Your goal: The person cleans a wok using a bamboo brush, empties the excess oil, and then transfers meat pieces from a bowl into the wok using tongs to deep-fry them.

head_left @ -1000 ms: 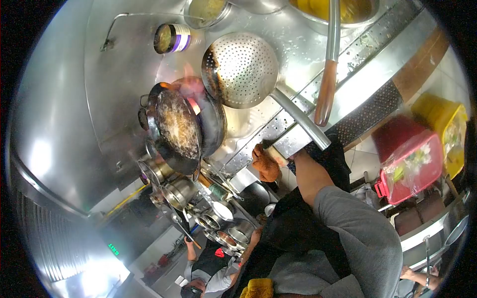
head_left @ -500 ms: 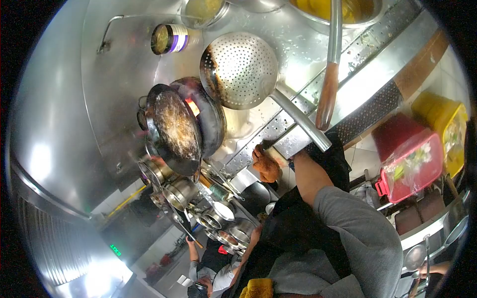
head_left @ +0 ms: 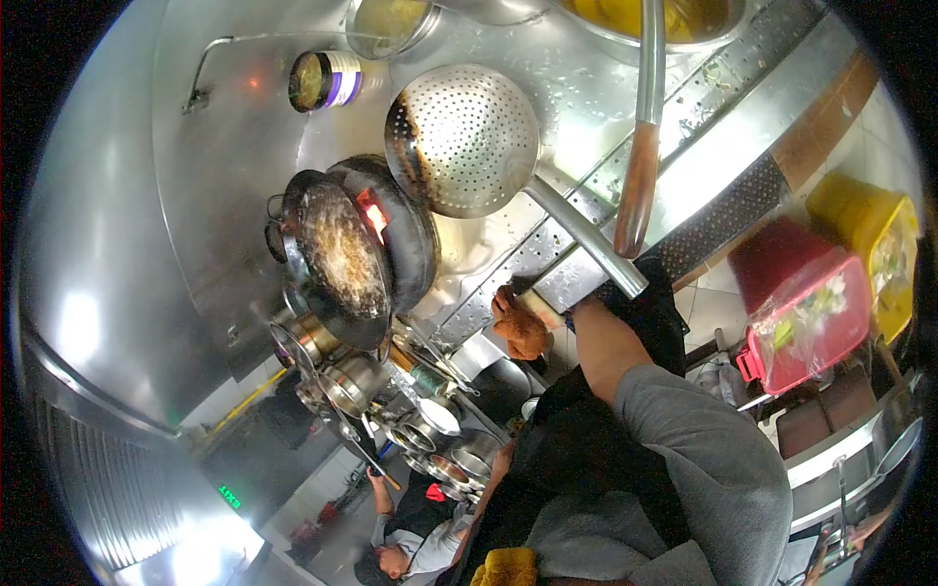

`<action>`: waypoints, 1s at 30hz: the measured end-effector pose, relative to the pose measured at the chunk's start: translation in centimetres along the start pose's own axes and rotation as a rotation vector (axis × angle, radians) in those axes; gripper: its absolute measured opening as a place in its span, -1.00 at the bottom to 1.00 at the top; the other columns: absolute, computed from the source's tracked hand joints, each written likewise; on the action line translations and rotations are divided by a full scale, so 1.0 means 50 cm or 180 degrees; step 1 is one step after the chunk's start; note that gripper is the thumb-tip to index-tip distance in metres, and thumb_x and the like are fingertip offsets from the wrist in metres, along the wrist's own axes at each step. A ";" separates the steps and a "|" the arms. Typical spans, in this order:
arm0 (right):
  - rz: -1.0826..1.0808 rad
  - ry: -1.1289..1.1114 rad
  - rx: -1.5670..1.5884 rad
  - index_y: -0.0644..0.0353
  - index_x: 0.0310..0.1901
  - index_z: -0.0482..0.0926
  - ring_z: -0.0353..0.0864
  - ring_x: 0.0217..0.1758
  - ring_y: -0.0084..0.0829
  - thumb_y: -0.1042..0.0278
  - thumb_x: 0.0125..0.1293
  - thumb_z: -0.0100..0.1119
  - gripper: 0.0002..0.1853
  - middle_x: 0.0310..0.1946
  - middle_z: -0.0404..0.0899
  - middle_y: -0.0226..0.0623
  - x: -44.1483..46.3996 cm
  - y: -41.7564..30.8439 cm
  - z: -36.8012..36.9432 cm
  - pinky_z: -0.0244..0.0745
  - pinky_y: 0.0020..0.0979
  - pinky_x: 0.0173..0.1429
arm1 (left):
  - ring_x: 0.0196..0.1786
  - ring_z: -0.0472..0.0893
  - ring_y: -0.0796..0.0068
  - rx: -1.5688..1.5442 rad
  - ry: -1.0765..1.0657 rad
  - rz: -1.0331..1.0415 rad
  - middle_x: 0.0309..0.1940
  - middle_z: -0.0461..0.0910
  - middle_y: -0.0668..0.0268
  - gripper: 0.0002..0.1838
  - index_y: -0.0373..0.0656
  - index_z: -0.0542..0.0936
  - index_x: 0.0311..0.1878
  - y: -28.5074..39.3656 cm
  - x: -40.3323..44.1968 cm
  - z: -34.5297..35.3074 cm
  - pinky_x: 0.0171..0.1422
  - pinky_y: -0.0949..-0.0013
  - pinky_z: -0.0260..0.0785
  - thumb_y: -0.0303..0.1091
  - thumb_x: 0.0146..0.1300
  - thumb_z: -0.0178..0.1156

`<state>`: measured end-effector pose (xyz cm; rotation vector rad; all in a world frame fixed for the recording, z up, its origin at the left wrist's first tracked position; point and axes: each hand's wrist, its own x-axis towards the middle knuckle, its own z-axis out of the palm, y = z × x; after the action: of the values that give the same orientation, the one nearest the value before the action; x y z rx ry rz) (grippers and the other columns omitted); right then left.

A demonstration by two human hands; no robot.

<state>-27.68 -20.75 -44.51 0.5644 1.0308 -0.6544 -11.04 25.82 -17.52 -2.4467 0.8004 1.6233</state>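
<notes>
My right arm in a grey sleeve reaches to the metal stove edge, where the fingers are hidden. Beside the wrist lies a brown cloth [head_left: 520, 327]; whether my right hand grips it cannot be made out. My left hand is out of view; only a strip of skin shows beside the black apron. A dark wok [head_left: 342, 259] with bubbling, foamy contents sits tilted against a blackened burner ring [head_left: 403, 239], where an orange glow shows. Right of it rests a perforated strainer [head_left: 464, 142], its metal handle pointing toward my forearm.
A wooden-handled tool [head_left: 637, 186] crosses the stove edge from a pot of yellow liquid [head_left: 674, 15]. A jar [head_left: 325, 81] lies behind the wok. Metal pots [head_left: 354, 381] cluster at lower left, near a co-worker [head_left: 415, 547]. Red [head_left: 796, 303] and yellow [head_left: 865, 244] bins stand right.
Flames behind the wok have died down, leaving the orange glow. The view has shifted slightly, and the co-worker's head has turned. At the far right, another person's hands have moved.
</notes>
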 end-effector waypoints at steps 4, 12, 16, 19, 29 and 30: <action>0.0006 -0.0004 -0.0013 0.03 0.16 0.51 0.63 -0.10 -0.19 -0.13 0.48 -0.07 -0.54 0.01 0.60 -0.19 -0.001 0.000 -0.001 0.62 -0.08 -0.14 | 0.11 0.64 0.15 -0.0237 -0.0132 0.0065 0.05 0.67 0.02 -0.58 -0.33 0.52 0.24 0.038 -0.013 -0.008 0.18 0.27 0.40 -0.31 0.50 -0.14; 0.0023 0.0000 -0.0035 0.02 0.16 0.51 0.63 -0.11 -0.19 -0.12 0.48 -0.07 -0.55 0.00 0.60 -0.19 0.006 0.004 -0.003 0.62 -0.08 -0.16 | 0.09 0.58 0.29 -0.0319 0.3603 0.0585 0.10 0.59 0.14 -0.61 -0.34 0.47 0.27 0.204 -0.266 -0.434 0.21 0.34 0.39 -0.45 0.43 -0.05; 0.0026 0.0005 -0.0053 0.02 0.16 0.51 0.63 -0.11 -0.20 -0.12 0.48 -0.07 -0.55 0.00 0.59 -0.18 0.004 0.003 -0.002 0.62 -0.09 -0.17 | 0.08 0.56 0.36 -0.0401 0.3686 0.1065 0.13 0.56 0.20 -0.60 -0.35 0.44 0.28 0.184 -0.281 -0.458 0.22 0.38 0.39 -0.51 0.40 0.00; 0.0022 0.0009 -0.0077 0.02 0.16 0.51 0.63 -0.12 -0.20 -0.12 0.48 -0.07 -0.55 0.00 0.59 -0.18 0.000 0.000 0.001 0.62 -0.09 -0.17 | 0.13 0.57 0.28 -0.0599 0.1620 0.0087 0.18 0.56 0.15 -0.58 -0.35 0.46 0.30 -0.004 -0.103 -0.162 0.27 0.31 0.36 -0.38 0.48 -0.09; -0.0024 0.0018 -0.0218 0.01 0.16 0.51 0.62 -0.13 -0.20 -0.12 0.48 -0.06 -0.56 -0.01 0.59 -0.18 0.002 -0.014 -0.009 0.61 -0.09 -0.19 | 0.15 0.62 0.23 -0.1090 -0.0165 0.0663 0.13 0.63 0.03 -0.56 -0.34 0.49 0.28 -0.010 0.006 0.023 0.25 0.26 0.38 -0.28 0.50 -0.12; -0.0033 0.0022 -0.0256 0.01 0.16 0.50 0.62 -0.13 -0.20 -0.12 0.48 -0.06 -0.56 -0.01 0.59 -0.18 0.002 -0.017 -0.014 0.61 -0.09 -0.19 | 0.16 0.62 0.24 -0.0006 0.0342 0.1723 0.11 0.63 0.02 -0.58 -0.29 0.51 0.27 -0.013 0.012 0.021 0.24 0.26 0.39 -0.27 0.49 -0.07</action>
<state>-28.67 -20.87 -44.95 0.4919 1.0625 -0.6178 -11.43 26.55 -18.61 -2.4713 1.5875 1.6349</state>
